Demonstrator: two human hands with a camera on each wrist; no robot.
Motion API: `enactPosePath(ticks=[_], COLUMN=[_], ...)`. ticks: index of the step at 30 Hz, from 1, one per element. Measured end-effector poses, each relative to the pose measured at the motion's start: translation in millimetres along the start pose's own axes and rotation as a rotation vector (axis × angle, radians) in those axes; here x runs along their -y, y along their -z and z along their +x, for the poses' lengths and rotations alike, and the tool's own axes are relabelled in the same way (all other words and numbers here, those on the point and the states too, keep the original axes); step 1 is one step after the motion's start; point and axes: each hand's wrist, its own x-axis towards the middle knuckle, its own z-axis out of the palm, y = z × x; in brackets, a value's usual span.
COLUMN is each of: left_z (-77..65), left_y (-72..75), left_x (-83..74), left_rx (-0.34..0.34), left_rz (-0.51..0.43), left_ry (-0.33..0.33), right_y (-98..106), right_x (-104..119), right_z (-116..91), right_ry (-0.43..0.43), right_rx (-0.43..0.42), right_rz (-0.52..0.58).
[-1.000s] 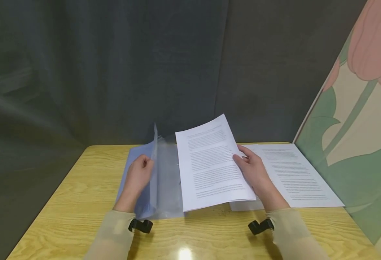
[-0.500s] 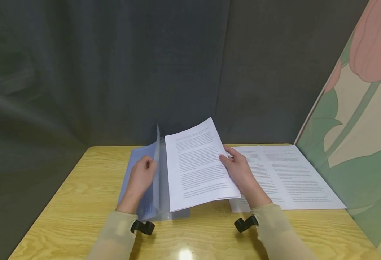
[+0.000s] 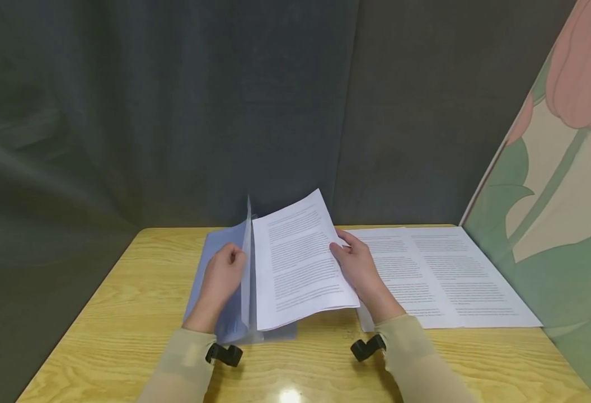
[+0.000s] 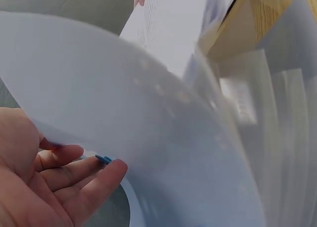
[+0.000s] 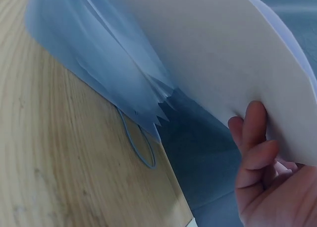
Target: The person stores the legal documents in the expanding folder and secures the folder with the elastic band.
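In the head view a translucent blue plastic folder (image 3: 216, 240) stands spread open on the table, left of the middle. My left hand (image 3: 221, 274) pinches its raised flap at the near side of the fold. Several clear pocket leaves (image 4: 257, 103) show behind that curved flap in the left wrist view. My right hand (image 3: 361, 268) grips a few printed sheets (image 3: 300, 266) by their right edge, thumb on the front and fingers behind. The sheets tilt up, their left edge right beside the flap and overlapping the pockets. An elastic loop (image 5: 148, 160) hangs from the folder's edge.
More printed pages (image 3: 456, 280) lie flat on the right of the wooden table (image 3: 114, 313), partly behind my right hand. A dark curtain (image 3: 245, 112) rises at the back edge, and a flower-patterned panel (image 3: 567, 246) borders the right side.
My right hand has brought the printed sheets leftward and slightly lower, over the folder's pockets. More of the pages on the right show now. My left hand has kept hold of the flap, nearly still.
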Motion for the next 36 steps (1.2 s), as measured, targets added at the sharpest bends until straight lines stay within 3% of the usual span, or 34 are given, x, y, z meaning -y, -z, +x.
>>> enactPosePath(ticks=[19,36], left_z=[-0.2,-0.7], left_y=[-3.8,-3.8], left_x=[-3.1,-6.6], left_rx=[-0.01,-0.035], left_rz=[-0.003,0.004], left_ry=[0.014,0.004], right_y=[-32,-59], right_x=[-4,-1], right_z=[6,-2], right_ry=[0.027,0.055], right_rx=[-0.038,-0.029], right_rz=[-0.013,-0.088])
